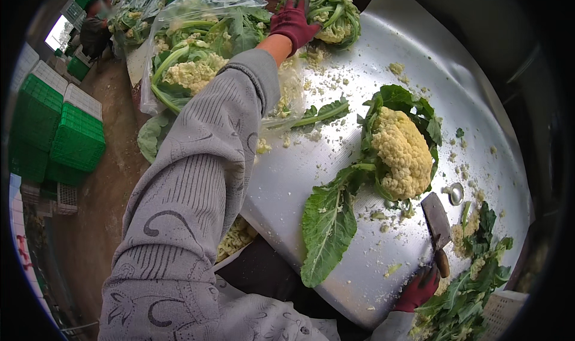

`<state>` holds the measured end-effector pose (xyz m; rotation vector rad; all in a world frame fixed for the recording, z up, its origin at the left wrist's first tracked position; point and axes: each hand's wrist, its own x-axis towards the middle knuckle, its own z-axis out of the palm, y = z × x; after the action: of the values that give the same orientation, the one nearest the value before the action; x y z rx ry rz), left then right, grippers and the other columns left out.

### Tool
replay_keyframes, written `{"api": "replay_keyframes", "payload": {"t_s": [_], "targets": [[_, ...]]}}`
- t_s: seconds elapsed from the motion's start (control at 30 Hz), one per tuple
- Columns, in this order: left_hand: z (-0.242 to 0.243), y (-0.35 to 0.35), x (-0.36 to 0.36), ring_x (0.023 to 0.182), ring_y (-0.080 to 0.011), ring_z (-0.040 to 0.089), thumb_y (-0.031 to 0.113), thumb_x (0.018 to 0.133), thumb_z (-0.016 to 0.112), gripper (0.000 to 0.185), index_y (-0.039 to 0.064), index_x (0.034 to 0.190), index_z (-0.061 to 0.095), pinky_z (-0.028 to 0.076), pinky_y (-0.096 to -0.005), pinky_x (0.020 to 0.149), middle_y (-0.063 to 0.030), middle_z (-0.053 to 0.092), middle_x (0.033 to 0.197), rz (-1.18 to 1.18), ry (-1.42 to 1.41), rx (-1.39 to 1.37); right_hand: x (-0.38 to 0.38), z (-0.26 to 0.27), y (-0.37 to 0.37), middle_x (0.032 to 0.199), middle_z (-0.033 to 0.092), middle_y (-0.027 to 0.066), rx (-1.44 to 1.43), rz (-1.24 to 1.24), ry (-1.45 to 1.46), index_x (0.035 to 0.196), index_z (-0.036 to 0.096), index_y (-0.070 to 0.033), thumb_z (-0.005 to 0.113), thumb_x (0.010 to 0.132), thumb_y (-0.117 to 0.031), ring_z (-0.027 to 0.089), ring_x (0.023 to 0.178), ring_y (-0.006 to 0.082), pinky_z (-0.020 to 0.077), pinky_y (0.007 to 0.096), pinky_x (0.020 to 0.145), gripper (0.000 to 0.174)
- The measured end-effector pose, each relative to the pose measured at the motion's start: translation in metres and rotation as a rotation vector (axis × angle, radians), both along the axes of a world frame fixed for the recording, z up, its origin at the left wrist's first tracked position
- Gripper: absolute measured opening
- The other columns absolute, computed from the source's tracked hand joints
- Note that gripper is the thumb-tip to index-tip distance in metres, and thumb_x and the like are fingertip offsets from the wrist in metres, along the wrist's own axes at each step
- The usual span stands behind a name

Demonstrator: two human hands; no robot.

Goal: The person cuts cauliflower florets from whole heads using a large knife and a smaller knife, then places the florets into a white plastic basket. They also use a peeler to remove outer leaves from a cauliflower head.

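Note:
My left hand (pixel 294 23), in a dark red glove with black fingertips, reaches to the far side of the metal table (pixel 278 197). Its fingers and thumb grip a leaf-wrapped cauliflower (pixel 336 21). Close to the near right edge is my right hand (pixel 418 288), gloved alike. Its fingers lie against the wooden handle of a cleaver (pixel 438 222); whether they close around it is hidden. Just beyond the blade sits a cream-yellow cauliflower head (pixel 402 154) with dark green leaves around it. One long leaf (pixel 331 226) spreads from it toward me.
A clear plastic bag (pixel 215 2) of leafy cauliflowers stands left of the table. Leaf trimmings (pixel 471 291) heap at the lower right above a white crate (pixel 503 312). A small metal cup-like piece (pixel 456 193) lies among crumbs. Green crates (pixel 78 136) are stacked left; a person (pixel 95 31) sits beyond.

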<state>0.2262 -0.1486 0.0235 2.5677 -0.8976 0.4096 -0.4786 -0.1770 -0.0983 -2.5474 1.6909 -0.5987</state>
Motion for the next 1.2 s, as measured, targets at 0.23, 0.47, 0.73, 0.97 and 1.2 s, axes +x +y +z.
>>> {"api": "replay_keyframes", "payload": {"t_s": [0.23, 0.47, 0.73, 0.97, 1.2], "targets": [[-0.029, -0.029, 0.12, 0.136, -0.037, 0.044, 0.057, 0.079, 0.069, 0.086, 0.021, 0.15, 0.038, 0.039, -0.0448, 0.109, -0.0185, 0.044, 0.149, -0.006, -0.069, -0.124, 0.007, -0.007, -0.003, 0.131, 0.055, 0.0222, 0.178, -0.005, -0.214, 0.133, 0.054, 0.005, 0.057, 0.097, -0.022, 0.054, 0.121, 0.037, 0.0413, 0.0434, 0.103, 0.046], [0.038, -0.034, 0.05, 0.142, -0.0392, 0.036, 0.07, 0.082, 0.057, 0.093, 0.02, 0.155, 0.03, 0.028, -0.0501, 0.116, -0.017, 0.03, 0.159, 0.198, 0.234, 0.264, -0.001, 0.004, -0.001, 0.129, 0.057, 0.0237, 0.09, -0.019, -0.013, 0.129, 0.056, 0.007, 0.057, 0.096, -0.026, 0.054, 0.119, 0.0386, 0.0402, 0.0447, 0.103, 0.047], [-0.007, -0.012, -0.021, 0.097, -0.0332, 0.068, 0.041, 0.088, 0.062, 0.047, 0.019, 0.13, 0.057, 0.052, -0.0438, 0.085, -0.0147, 0.071, 0.103, -0.108, -0.09, -0.085, 0.011, 0.008, 0.01, 0.102, 0.069, 0.0233, 0.002, -0.05, -0.189, 0.11, 0.068, 0.006, 0.071, 0.09, -0.017, 0.065, 0.091, 0.0341, 0.0516, 0.0414, 0.083, 0.03], [-0.028, 0.129, -0.134, 0.078, -0.0313, 0.066, 0.032, 0.089, 0.063, 0.053, 0.014, 0.137, 0.052, 0.051, -0.0416, 0.071, -0.0119, 0.068, 0.084, -0.207, -0.056, 0.001, -0.005, -0.002, -0.01, 0.128, 0.057, 0.0232, 0.083, 0.083, -0.124, 0.128, 0.056, 0.007, 0.056, 0.095, -0.023, 0.054, 0.118, 0.0384, 0.0405, 0.0444, 0.103, 0.044], [-0.049, 0.242, -0.161, 0.08, -0.03, 0.062, 0.023, 0.079, 0.071, 0.063, 0.017, 0.139, 0.051, 0.047, -0.0418, 0.073, -0.0074, 0.064, 0.086, -0.317, -0.236, 0.061, 0.009, 0.007, 0.0, 0.124, 0.059, 0.0223, 0.135, -0.007, -0.185, 0.127, 0.06, 0.001, 0.062, 0.091, -0.021, 0.056, 0.115, 0.0388, 0.0431, 0.0452, 0.101, 0.042]]}}
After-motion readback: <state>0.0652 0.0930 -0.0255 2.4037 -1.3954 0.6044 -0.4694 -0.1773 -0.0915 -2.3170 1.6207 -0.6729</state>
